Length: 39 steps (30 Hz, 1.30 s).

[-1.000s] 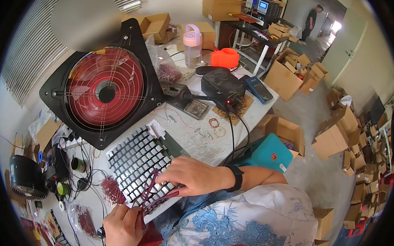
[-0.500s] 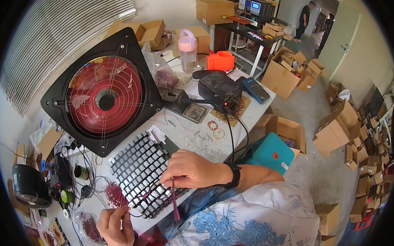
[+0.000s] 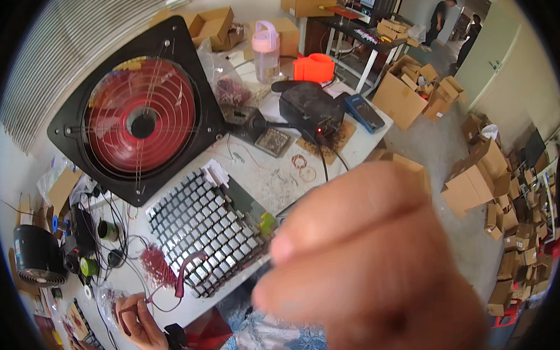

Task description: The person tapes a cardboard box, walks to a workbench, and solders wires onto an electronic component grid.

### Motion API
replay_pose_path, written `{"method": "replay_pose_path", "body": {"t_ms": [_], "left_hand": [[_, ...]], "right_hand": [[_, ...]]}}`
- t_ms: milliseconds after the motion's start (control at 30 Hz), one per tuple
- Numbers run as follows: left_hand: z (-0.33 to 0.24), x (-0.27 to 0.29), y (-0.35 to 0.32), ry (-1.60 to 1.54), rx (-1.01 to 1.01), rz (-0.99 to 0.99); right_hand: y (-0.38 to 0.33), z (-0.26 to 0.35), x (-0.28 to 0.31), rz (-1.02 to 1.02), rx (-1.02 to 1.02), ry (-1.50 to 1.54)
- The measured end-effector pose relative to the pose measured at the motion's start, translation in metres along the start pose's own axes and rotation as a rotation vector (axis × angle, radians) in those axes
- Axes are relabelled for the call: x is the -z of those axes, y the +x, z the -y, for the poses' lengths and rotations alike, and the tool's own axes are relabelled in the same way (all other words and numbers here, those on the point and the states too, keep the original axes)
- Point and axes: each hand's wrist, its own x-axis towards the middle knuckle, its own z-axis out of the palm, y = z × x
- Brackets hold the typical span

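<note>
Low at the left, my left hand is closed on a pair of dark red eyeglasses, whose thin rims and one temple stick out over the near edge of a panel. This panel is a grid of small silvery square pieces lying tilted on the table. Large and blurred, my right hand is raised close to the camera with its fingers curled; whether anything is in it is hidden. Beside the panel's left edge is a bundle of thin dark red wires.
A black square fan stands behind the panel. Farther back on the white table are a black box with cables, a blue meter and a pink-lidded bottle. Cartons crowd the floor at right. Another person's hand shows bottom left.
My right hand has left the eyeglasses and risen toward the camera. My left hand has moved down and left with the eyeglasses. The view has shifted slightly.
</note>
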Motion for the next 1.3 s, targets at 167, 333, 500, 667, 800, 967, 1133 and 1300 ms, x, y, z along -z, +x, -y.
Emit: {"method": "replay_pose_path", "body": {"t_ms": [167,333,500,667,800,967,1133,1300], "left_hand": [[-0.01,-0.013,0.005,-0.016,-0.115,0.066],[0.083,-0.016,-0.033,0.276,-0.206,-0.138],[0.019,-0.018,-0.011,-0.061,-0.04,0.03],[0.031,-0.027,-0.009,0.044,-0.063,0.111],[0.023,-0.031,-0.008,-0.066,0.012,0.117],[0.024,-0.031,-0.006,-0.092,0.059,0.163],[0.008,-0.023,0.006,-0.054,-0.036,0.184],[0.013,-0.028,-0.006,-0.082,-0.069,-0.003]], "right_hand": [[0.013,0.023,0.014,-0.033,0.091,0.031],[0.03,0.004,-0.092,-0.044,0.179,0.136],[0.032,0.031,0.005,0.108,0.024,0.163],[0.039,0.073,0.056,0.13,-0.617,0.414],[0.018,0.07,0.043,-0.038,-0.122,0.614],[0.01,0.069,0.048,0.03,0.301,0.952],[-0.025,0.056,0.07,0.769,0.295,1.488],[-0.076,0.013,0.017,0.583,-0.848,0.702]]}}
